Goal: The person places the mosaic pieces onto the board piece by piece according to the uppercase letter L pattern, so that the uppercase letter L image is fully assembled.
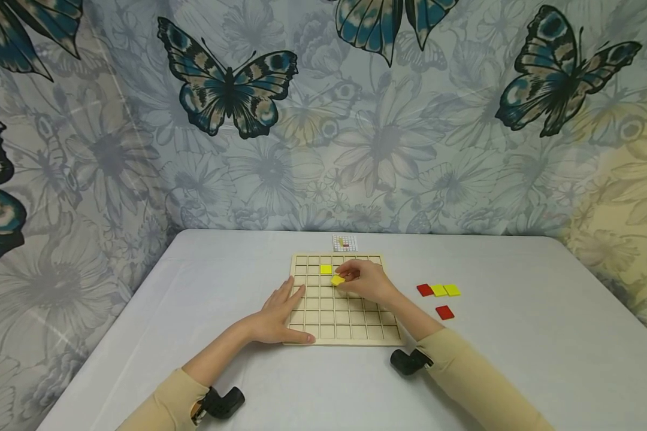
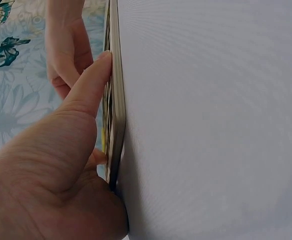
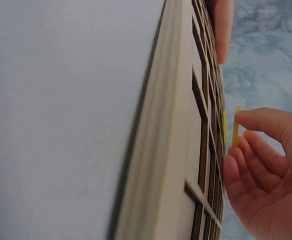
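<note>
I observe the right hand (image 1: 368, 281), grip narrow, pinching a thin yellow square tile (image 1: 337, 280) just above the pale wooden grid board (image 1: 350, 319) on the white-covered bench (image 1: 140, 335). I record the left hand (image 1: 272, 318), grip wide, fingers spread at the board's left edge.

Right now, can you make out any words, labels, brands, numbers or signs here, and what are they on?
None can be read.
Small card behind the board: a printed grid with coloured squares; any finer marks are too small to read.
Board, yellow tiles and red tiles: no lettering visible.
</note>
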A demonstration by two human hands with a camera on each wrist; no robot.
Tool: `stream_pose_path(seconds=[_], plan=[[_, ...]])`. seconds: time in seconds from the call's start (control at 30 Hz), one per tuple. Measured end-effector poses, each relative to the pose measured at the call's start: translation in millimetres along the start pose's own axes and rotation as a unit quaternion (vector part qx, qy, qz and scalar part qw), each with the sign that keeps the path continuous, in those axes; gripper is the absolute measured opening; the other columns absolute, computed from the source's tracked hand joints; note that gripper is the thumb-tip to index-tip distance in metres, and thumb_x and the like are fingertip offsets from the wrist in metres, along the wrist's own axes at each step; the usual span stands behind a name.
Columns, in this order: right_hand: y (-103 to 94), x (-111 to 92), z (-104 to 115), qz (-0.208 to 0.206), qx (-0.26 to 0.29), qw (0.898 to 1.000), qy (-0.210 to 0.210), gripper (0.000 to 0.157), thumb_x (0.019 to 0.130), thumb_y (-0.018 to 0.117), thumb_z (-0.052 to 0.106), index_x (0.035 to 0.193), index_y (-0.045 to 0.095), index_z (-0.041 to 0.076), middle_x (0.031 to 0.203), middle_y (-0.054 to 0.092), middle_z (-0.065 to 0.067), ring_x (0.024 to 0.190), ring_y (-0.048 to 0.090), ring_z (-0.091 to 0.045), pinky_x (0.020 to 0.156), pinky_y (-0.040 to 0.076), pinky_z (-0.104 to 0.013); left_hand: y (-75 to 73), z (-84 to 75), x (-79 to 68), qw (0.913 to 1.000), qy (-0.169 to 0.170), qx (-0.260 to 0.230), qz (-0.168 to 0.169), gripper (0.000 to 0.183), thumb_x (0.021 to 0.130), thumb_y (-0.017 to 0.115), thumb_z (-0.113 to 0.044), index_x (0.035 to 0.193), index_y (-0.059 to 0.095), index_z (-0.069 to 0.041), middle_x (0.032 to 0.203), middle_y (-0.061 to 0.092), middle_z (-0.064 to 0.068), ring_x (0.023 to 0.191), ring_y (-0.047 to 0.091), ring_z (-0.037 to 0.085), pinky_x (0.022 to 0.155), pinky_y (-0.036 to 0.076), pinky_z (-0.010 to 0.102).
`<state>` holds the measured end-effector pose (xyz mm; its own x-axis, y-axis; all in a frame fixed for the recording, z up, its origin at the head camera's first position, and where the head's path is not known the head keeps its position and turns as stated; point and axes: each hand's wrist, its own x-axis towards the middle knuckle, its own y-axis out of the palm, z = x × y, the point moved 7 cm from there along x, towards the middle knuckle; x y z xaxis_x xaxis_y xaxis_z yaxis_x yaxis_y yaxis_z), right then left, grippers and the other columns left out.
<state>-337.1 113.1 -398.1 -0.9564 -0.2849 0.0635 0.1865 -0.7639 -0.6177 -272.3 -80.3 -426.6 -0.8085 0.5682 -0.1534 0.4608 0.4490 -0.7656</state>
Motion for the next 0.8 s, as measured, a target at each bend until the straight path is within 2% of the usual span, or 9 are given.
stream_pose_path(seconds=[0.57, 0.8], plan=[[13.0, 10, 15, 0.021, -0.058, 0.997, -0.038, 0.019, 0.08, 0.079, 0.005, 0.098, 0.074, 0.007, 0.081, 0.064, 0.002, 0.071, 0.054, -0.014, 0.065, 0.046, -0.027, 0.4, 1.5, 0.0, 1.0, -0.008, 0.001, 0.0, 0.11, 0.08, 0.074, -0.055, 0.157, 0.011, -0.007, 0.16, -0.013, 0.02, 0.147, -0.011, 0.036, 0.116, -0.001, 0.053], [15.0, 11, 16, 0.015, -0.066, 0.997, -0.043, 0.016, 0.081, 0.077, 0.004, 0.096, 0.076, 0.008, 0.092, 0.07, 0.0, 0.081, 0.06, -0.013, 0.075, 0.051, -0.03, 0.7, 1.2, -0.1, 1.0, -0.005, 0.003, -0.001, 0.11, 0.081, 0.074, -0.054, 0.157, 0.011, -0.007, 0.16, -0.013, 0.021, 0.147, -0.011, 0.036, 0.116, -0.002, 0.053]])
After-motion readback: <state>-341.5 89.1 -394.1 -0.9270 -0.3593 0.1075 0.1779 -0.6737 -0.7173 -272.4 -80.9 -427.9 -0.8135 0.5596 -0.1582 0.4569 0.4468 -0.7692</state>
